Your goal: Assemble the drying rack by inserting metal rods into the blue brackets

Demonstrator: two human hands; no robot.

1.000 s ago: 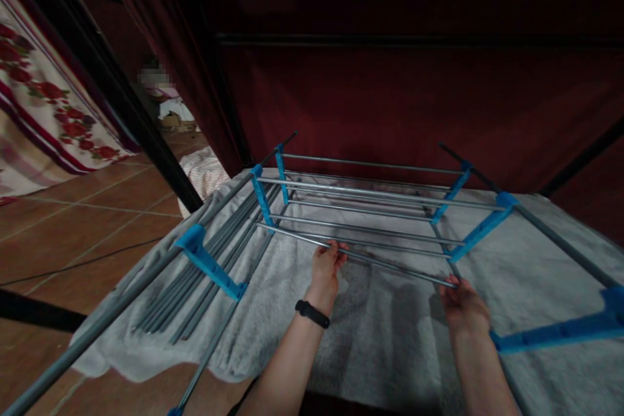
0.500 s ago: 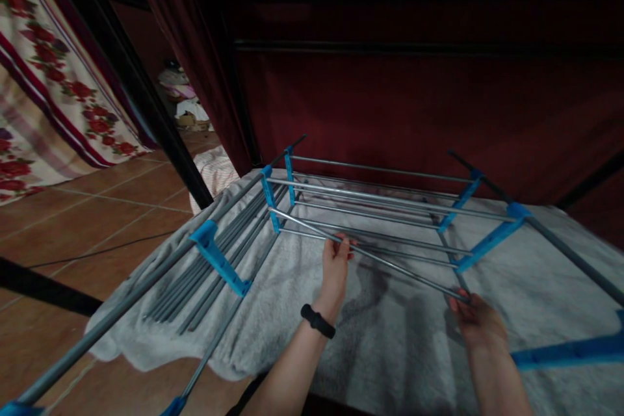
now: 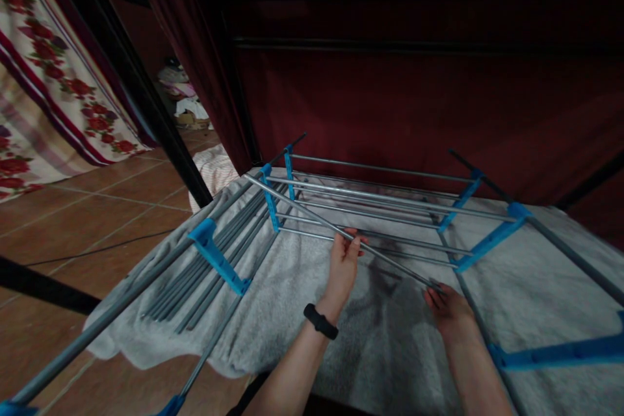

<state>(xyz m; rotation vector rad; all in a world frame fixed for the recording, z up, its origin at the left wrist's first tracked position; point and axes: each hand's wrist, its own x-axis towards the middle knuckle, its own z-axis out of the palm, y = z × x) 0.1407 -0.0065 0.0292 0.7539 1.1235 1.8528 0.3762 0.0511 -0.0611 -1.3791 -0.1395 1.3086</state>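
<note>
A loose grey metal tube (image 3: pixel 302 209) slants across the front of a partly built rack. My left hand (image 3: pixel 345 259), with a black band on its wrist, pinches the tube near its middle. At the tube's near right end, my right hand (image 3: pixel 447 304) grips it with closed fingers. The tube's far left end lies above and beside a blue plastic bracket (image 3: pixel 270 198). Several fixed tubes (image 3: pixel 390 198) join this bracket's side to the blue bracket (image 3: pixel 492 240) on the right. Another blue bracket (image 3: pixel 219 257) stands nearer on the left, with no cross tube in it.
Several loose tubes (image 3: pixel 214 260) lie side by side on the grey blanket (image 3: pixel 390 344) at left. Long side poles (image 3: pixel 107 318) run toward me. A black bed post (image 3: pixel 146 91) rises at left, a dark red curtain (image 3: pixel 414 110) behind. Tiled floor (image 3: pixel 121 208) lies left.
The loose tube has shifted left and up, its left end now past the left bracket. My right hand has moved left with it; my left hand has moved slightly right and up.
</note>
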